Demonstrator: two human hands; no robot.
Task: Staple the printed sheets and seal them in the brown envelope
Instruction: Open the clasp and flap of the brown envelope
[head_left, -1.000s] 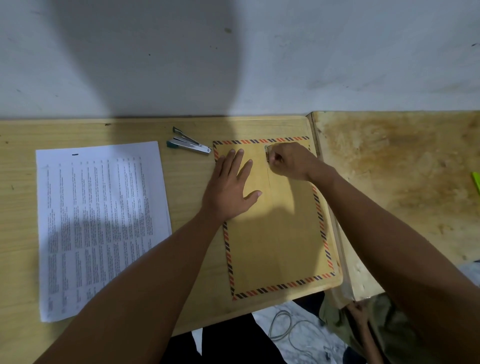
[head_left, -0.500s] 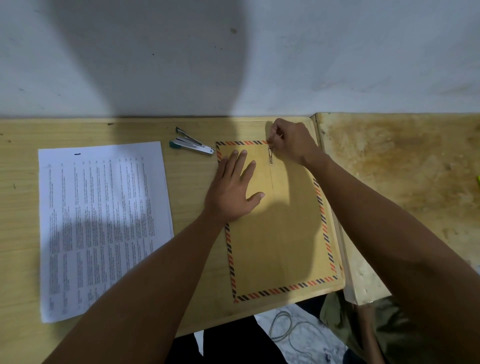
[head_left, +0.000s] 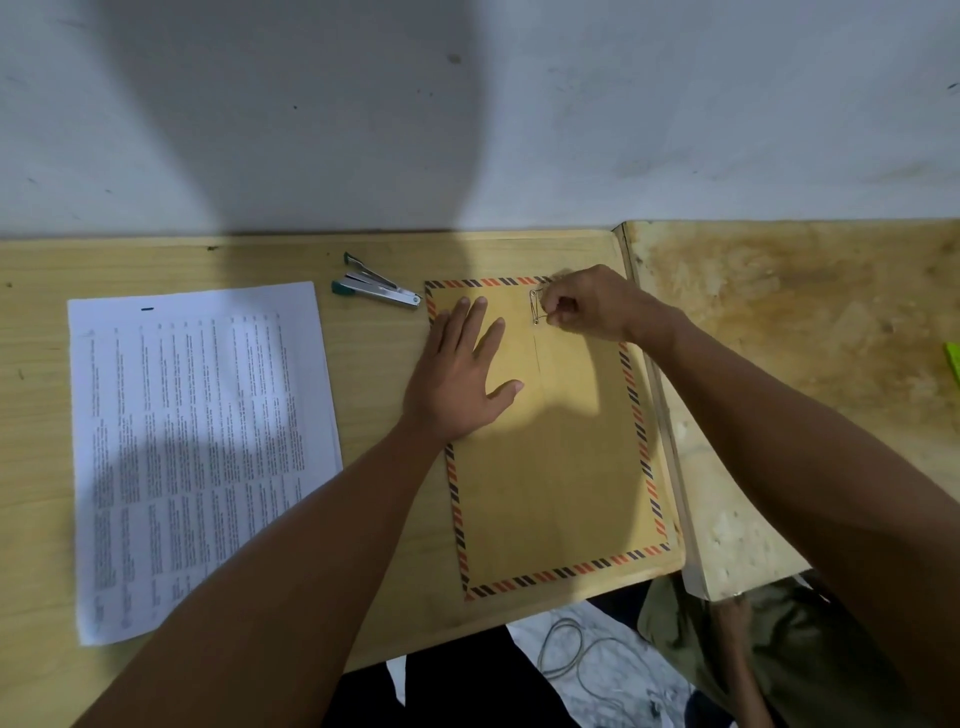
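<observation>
A brown envelope (head_left: 561, 467) with a striped orange-and-black border lies flat on the wooden desk (head_left: 374, 519). My left hand (head_left: 460, 376) presses flat on its upper left part, fingers spread. At the envelope's top edge my right hand (head_left: 587, 306) pinches the thin closure string (head_left: 537, 312) by the two small round fasteners. The printed sheets (head_left: 197, 447) lie in a stack at the left of the desk, with a dark staple near their top edge. A metal stapler (head_left: 376, 291) with green ends rests between the sheets and the envelope.
A white wall (head_left: 467, 114) rises right behind the desk. A second, stained wooden surface (head_left: 789, 332) adjoins on the right, with a bright green object (head_left: 953, 361) at its far right edge. Below the desk's front edge lie cables (head_left: 576, 660) on the floor.
My right hand has shifted back down from the envelope's top edge to the fasteners, still pinching the string. My left hand stays pressed on the envelope.
</observation>
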